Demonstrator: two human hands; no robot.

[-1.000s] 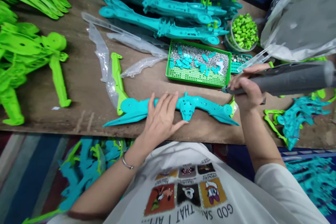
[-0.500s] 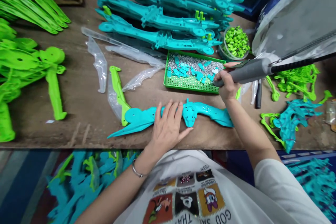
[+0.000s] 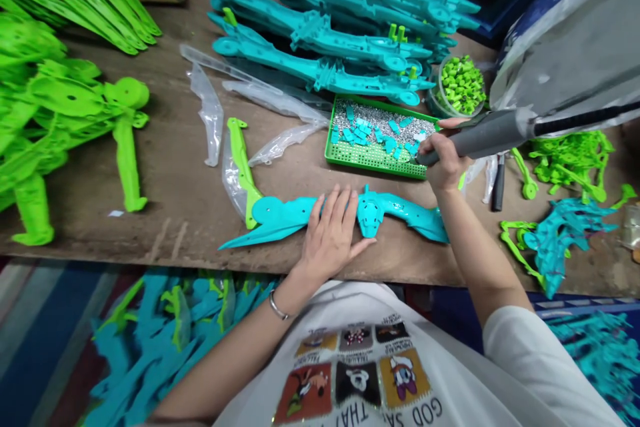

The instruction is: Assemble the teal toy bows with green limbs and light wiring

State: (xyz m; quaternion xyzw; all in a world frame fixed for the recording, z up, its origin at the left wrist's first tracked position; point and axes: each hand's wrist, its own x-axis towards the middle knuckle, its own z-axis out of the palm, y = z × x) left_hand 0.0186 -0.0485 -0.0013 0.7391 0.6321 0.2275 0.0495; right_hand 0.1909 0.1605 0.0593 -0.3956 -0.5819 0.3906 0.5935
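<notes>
A teal plastic toy bow (image 3: 280, 215) lies along the near edge of the wooden table (image 3: 170, 167). My left hand (image 3: 331, 237) rests flat on its middle, fingers stretched out. My right hand (image 3: 442, 159) is wrapped round a grey powered screwdriver (image 3: 487, 134), whose tip points into the right end of a green tray (image 3: 375, 157). The tray holds silver screws and small teal pieces. A cable runs from the screwdriver off to the right.
Stacked teal bows (image 3: 325, 27) fill the table's back. Green bow parts (image 3: 60, 100) are piled at left, a single green limb (image 3: 242, 163) lies on clear bags. A tub of green pegs (image 3: 463, 83), a big plastic bag (image 3: 565, 47) and loose parts (image 3: 560, 233) are at right.
My right hand has carried the screwdriver from above the bow's right end up to the green tray's right edge. My left hand has stayed on the bow. The camera has shifted slightly.
</notes>
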